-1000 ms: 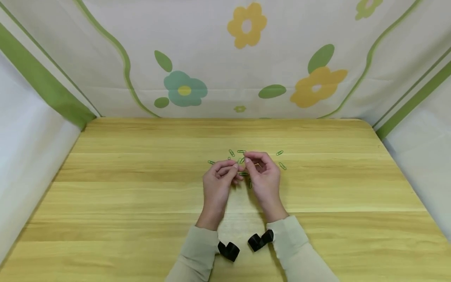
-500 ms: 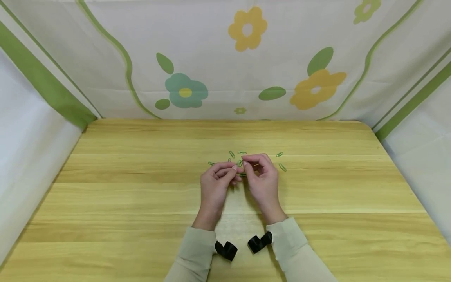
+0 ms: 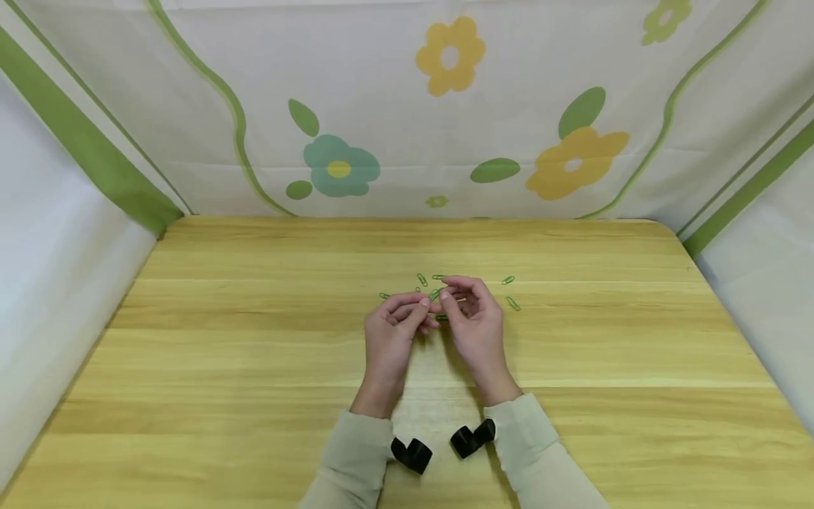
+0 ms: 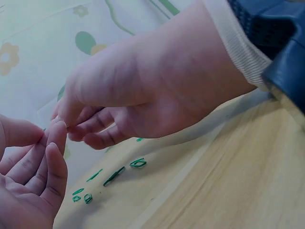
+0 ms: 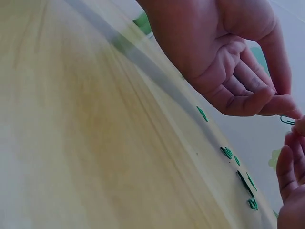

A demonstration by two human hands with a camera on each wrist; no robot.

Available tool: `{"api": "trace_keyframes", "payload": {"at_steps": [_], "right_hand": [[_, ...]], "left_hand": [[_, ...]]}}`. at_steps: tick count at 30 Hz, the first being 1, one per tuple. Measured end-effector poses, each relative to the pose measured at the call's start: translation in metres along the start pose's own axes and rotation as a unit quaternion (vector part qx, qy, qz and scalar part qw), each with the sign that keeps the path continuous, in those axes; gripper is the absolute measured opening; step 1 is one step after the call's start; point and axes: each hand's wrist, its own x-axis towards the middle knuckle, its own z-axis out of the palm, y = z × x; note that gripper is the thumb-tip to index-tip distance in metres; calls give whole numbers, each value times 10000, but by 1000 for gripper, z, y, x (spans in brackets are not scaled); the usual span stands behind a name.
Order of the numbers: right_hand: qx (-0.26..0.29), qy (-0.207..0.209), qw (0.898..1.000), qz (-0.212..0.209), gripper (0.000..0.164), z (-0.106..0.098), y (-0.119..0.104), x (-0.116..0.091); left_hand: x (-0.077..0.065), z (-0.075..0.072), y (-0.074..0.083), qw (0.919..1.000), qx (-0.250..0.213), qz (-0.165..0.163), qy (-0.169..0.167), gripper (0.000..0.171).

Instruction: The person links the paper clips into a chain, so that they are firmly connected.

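Observation:
Near the middle of the table, my left hand [image 3: 391, 343] pinches a small green paper clip [image 3: 434, 294] between thumb and fingers. My right hand [image 3: 477, 329] meets it from the other side, thumb and index finger pinched at the clip's far end. The right wrist view shows the wire loop of this paper clip [image 5: 287, 120] bridging the fingertips of both hands. Most of what the right fingertips cover is hidden. In the left wrist view the right hand [image 4: 143, 81] reaches across to the left hand [image 4: 33, 186], their fingertips close together.
Several loose green paper clips lie on the wooden table [image 3: 254, 339] around the hands, one [image 3: 422, 280] behind them and two to the right, including a paper clip [image 3: 513, 303]. A black wrist device [image 3: 412, 456] sits on each cuff. A flowered curtain [image 3: 394, 106] stands behind the table.
The right fingertips have drawn slightly closer to the left ones at the held paper clip. A paper clip seen below the right hand earlier is now hidden. The view has shifted slightly.

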Motion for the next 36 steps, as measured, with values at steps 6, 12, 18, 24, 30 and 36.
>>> {"api": "trace_keyframes", "payload": {"at_steps": [6, 12, 18, 24, 30, 36], "right_hand": [[235, -143, 9989, 392, 18, 0, -4, 1], [365, -416, 9946, 883, 25, -1, -4, 2], [761, -777, 9879, 1106, 28, -3, -3, 2], [1137, -903, 9784, 1471, 28, -4, -3, 4], [1670, -1147, 9617, 1845, 26, -6, -3, 6], [2174, -902, 9516, 1978, 18, -7, -2, 7]], "left_hand": [[0, 1, 0, 9998, -198, 34, 37, 14], [1, -1, 0, 9992, -407, 2, 10, 16], [1, -4, 2, 9967, -783, 55, -205, 16], [2, -4, 2, 9935, -1062, 79, -394, 12], [1, -3, 2, 9929, -1068, 68, -527, 10], [2, -3, -1, 9951, -879, 45, -455, 12]]}}
